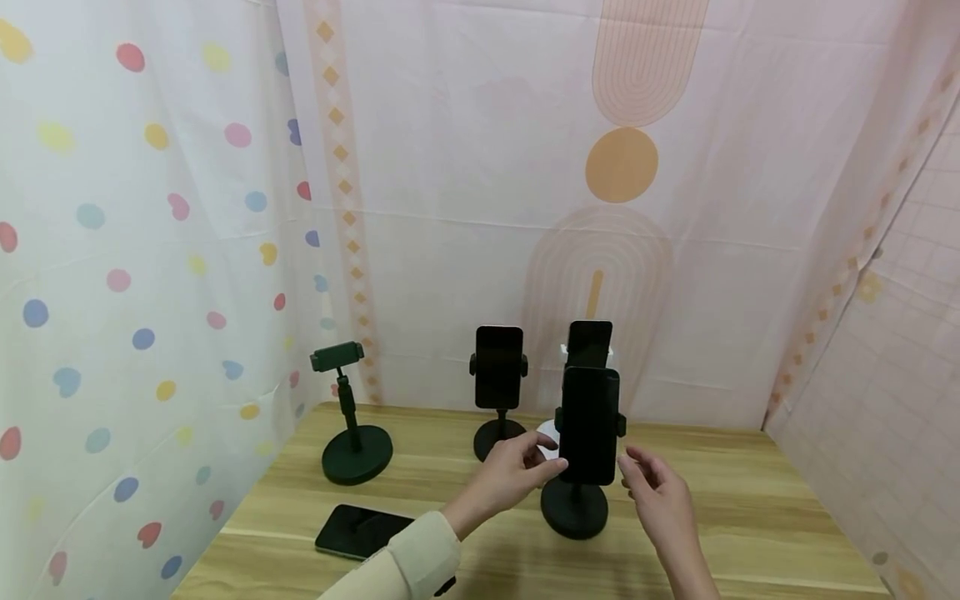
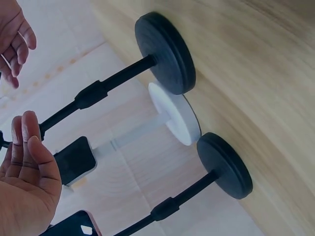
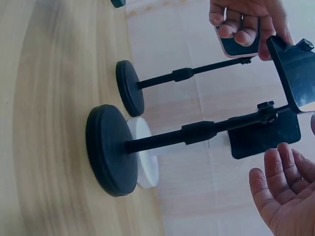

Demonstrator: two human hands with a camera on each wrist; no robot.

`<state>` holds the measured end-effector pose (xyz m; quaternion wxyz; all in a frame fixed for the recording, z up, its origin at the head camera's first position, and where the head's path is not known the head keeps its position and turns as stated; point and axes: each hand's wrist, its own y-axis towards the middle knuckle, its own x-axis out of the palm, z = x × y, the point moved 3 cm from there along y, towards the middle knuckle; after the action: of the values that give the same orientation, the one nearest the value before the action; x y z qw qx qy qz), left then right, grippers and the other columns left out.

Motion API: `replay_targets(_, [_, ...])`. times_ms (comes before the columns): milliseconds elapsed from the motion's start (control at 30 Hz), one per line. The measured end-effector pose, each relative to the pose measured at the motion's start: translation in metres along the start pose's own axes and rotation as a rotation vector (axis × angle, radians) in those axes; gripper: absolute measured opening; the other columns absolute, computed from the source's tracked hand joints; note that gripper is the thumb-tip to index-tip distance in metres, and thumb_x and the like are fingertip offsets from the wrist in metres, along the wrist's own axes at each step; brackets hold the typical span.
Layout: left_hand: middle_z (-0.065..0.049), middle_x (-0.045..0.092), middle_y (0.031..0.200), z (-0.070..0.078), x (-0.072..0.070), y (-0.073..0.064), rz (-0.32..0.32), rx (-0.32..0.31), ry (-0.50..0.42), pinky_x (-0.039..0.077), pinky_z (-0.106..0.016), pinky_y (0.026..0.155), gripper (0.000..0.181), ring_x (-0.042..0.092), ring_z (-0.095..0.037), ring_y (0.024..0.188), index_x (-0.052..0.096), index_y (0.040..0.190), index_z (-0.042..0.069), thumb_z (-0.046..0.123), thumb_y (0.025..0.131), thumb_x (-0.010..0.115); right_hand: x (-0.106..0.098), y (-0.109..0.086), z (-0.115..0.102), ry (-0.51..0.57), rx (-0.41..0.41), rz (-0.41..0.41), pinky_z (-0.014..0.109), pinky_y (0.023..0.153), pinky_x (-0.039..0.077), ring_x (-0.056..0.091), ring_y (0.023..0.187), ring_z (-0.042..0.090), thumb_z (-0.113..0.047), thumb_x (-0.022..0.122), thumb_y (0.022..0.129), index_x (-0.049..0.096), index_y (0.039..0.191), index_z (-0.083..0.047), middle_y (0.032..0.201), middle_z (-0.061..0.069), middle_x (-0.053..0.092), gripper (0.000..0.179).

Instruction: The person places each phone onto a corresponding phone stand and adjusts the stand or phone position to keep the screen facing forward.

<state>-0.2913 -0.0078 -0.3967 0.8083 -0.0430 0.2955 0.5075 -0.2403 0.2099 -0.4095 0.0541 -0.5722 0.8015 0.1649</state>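
A black phone (image 1: 589, 427) stands upright in the clamp of the front black phone stand (image 1: 574, 510). My left hand (image 1: 510, 473) is at the phone's lower left edge, fingers loosely bent and thumb by the edge; whether it touches cannot be told. On the other side, my right hand (image 1: 663, 500) hovers just off the lower right edge, fingers relaxed and holding nothing. Both hands also appear around the stand in the right wrist view, the right hand (image 3: 290, 191) apart from the phone (image 3: 298, 76).
Behind are a second black stand (image 1: 500, 437) holding a phone (image 1: 498, 367) and a white stand (image 2: 174, 113) with another phone (image 1: 590, 343). To the left stands a dark green stand (image 1: 357, 454). A phone (image 1: 363, 532) lies flat on the wooden table (image 1: 735, 500). Patterned curtains surround it.
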Motion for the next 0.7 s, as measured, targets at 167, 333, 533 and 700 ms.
replay_targets(167, [0.009, 0.063, 0.084, -0.004, 0.000, -0.006, -0.007, 0.025, 0.045, 0.050, -0.027, 0.065, 0.037, 0.059, -0.008, 0.073, 0.066, 0.117, 0.009, 0.036, 0.093, 0.070, -0.003, -0.002, 0.007, -0.047, 0.040, -0.018, 0.024, 0.074, 0.051, 0.062, 0.091, 0.016, -0.039, 0.058, 0.101, 0.059, 0.132, -0.003, 0.108, 0.009, 0.066, 0.049])
replay_targets(333, [0.011, 0.061, 0.081, -0.011, 0.000, -0.010, -0.027, 0.047, 0.113, 0.049, -0.025, 0.062, 0.031, 0.058, -0.005, 0.069, 0.067, 0.114, 0.011, 0.030, 0.090, 0.075, -0.008, -0.004, 0.015, -0.181, 0.047, -0.031, 0.029, 0.075, 0.049, 0.060, 0.094, 0.020, -0.046, 0.057, 0.100, 0.059, 0.132, 0.001, 0.109, 0.011, 0.066, 0.057])
replay_targets(533, [0.010, 0.061, 0.080, -0.018, -0.001, -0.011, -0.069, 0.045, 0.194, 0.048, -0.024, 0.061, 0.024, 0.057, -0.004, 0.069, 0.069, 0.105, 0.011, 0.028, 0.090, 0.074, -0.009, -0.003, 0.025, -0.359, 0.003, -0.088, 0.042, 0.078, 0.052, 0.062, 0.094, 0.026, -0.038, 0.060, 0.099, 0.058, 0.129, 0.009, 0.103, 0.011, 0.067, 0.055])
replay_targets(700, [0.008, 0.062, 0.080, -0.022, -0.001, -0.014, -0.112, 0.035, 0.334, 0.048, -0.023, 0.061, 0.027, 0.055, -0.003, 0.066, 0.070, 0.104, 0.008, 0.030, 0.090, 0.074, -0.008, -0.003, 0.031, -0.476, 0.025, -0.152, 0.049, 0.081, 0.050, 0.063, 0.098, 0.034, -0.042, 0.061, 0.098, 0.057, 0.129, 0.010, 0.109, 0.019, 0.066, 0.060])
